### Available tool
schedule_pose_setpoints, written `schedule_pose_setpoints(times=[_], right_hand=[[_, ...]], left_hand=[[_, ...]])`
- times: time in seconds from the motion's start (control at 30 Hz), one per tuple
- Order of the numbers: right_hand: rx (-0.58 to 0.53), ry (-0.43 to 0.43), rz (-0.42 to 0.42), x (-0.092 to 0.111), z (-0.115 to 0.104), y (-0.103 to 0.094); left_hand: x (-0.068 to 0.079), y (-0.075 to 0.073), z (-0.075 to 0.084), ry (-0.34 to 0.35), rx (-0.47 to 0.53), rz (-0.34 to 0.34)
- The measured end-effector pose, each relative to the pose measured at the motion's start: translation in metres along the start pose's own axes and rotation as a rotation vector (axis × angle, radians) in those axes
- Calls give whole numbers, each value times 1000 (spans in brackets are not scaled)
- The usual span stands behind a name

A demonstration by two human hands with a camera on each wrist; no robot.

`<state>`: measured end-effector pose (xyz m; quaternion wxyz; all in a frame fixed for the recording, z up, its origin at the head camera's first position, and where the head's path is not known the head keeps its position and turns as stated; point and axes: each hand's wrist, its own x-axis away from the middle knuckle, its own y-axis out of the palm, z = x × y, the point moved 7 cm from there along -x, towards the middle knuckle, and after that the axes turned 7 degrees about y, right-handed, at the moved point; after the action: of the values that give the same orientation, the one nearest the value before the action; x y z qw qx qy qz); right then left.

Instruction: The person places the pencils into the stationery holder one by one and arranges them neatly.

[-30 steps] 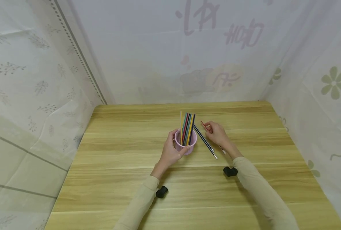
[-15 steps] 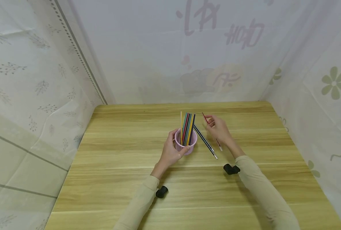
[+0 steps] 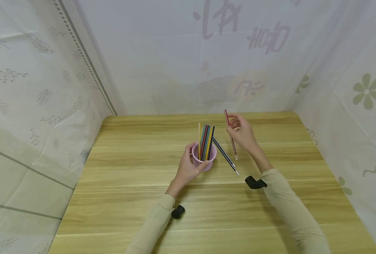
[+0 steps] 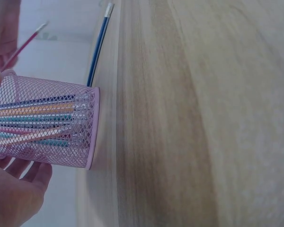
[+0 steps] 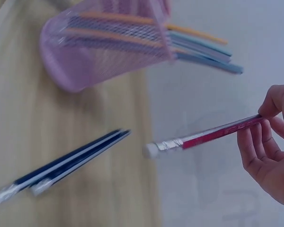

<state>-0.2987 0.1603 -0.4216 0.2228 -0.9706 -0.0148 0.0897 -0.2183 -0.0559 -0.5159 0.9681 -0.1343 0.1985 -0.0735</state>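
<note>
My left hand point(image 3: 189, 165) grips a pink mesh pencil cup point(image 4: 47, 120) that stands on the table, its fingers and thumb round the sides. Several pencils point(image 3: 207, 141) in yellow, teal, red and dark blue lean upright inside. To the right of the cup, my right hand point(image 3: 243, 134) pinches a red pencil point(image 5: 217, 134) near its upper part. That pencil is raised off the table, with its white eraser end pointing down. Two dark blue striped pencils point(image 5: 71, 163) lie side by side on the table, between the cup and my right hand.
The wood-grain table point(image 3: 137, 190) carries the cup and the loose pencils. Patterned cloth point(image 3: 175, 53) hangs behind its far edge and along both sides. A black wrist device point(image 3: 255, 182) sits at my right sleeve, another black device point(image 3: 177, 212) at my left.
My right hand has lifted the red pencil up off the table and tipped it more upright, moving slightly away from me. The left hand and the cup have stayed in place.
</note>
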Motion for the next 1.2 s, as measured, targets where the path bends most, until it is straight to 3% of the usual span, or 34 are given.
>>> schedule_pose_setpoints(times=[0.43,0.7,0.9,1.1,1.2], right_hand=[[-212,-130,86,2,-58,3],[-310,-212,168,9,-70,10],[-324,-199,167,15,-67,22],[-289,-154,118,31,-86,32],[-261,-185,93,37,-88,38]], left_hand=[[0,-1,3,4,3,7],[0,0,3,-12,-6,5],[-1,0,2,-12,-4,5],[-1,0,1,-8,-7,0],[-1,1,1,-2,-4,0]])
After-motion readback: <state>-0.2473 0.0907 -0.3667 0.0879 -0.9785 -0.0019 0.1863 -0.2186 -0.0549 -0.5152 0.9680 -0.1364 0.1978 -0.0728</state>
